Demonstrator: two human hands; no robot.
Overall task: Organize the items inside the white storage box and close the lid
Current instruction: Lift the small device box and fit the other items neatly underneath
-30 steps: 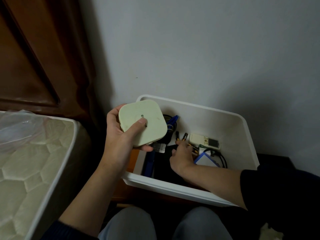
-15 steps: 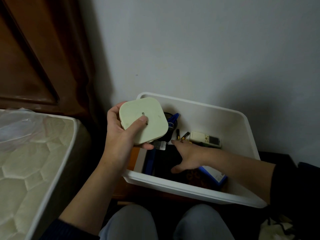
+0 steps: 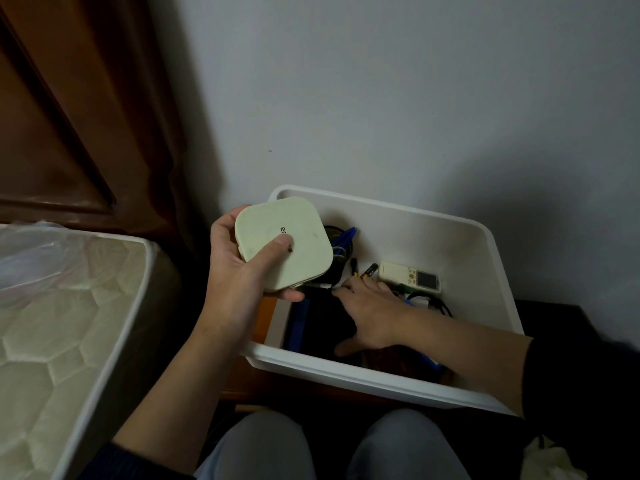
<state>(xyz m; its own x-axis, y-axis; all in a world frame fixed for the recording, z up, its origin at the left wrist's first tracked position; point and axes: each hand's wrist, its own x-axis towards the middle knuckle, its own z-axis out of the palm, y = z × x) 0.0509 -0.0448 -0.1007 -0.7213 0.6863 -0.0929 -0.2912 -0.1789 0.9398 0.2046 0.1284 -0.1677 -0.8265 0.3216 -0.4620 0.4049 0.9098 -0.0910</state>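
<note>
Here, one white storage box (image 3: 485, 258) sits at the centre-right of the frame, against a pale wall (image 3: 381, 98), with its top open and no lid on it. One left hand (image 3: 239, 282) is raised over the box's left rim, left of centre in the frame, and grips one cream square case (image 3: 284, 244) with rounded corners: the thumb lies across its top face and the other fingers curl under its far edge. One right hand (image 3: 370, 317) reaches down into the box at the middle of the frame, palm down, fingers spread fairly wide and nearly straight over a dark flat item (image 3: 325, 317); I cannot tell whether the fingertips press on anything.

Inside the box, above the right hand, lie two small dark batteries (image 3: 362, 268) side by side, and just right of them one white remote control (image 3: 410, 277) with a small screen. One black cable (image 3: 433, 303) loops below the remote. One blue item (image 3: 344, 235) shows beside the case, near the box's back left corner.

One quilted mattress (image 3: 52, 341) fills the lower left of the frame, and one dark wooden panel (image 3: 69, 116) fills the upper left. Two grey-clad knees (image 3: 263, 445) show at the bottom centre.
</note>
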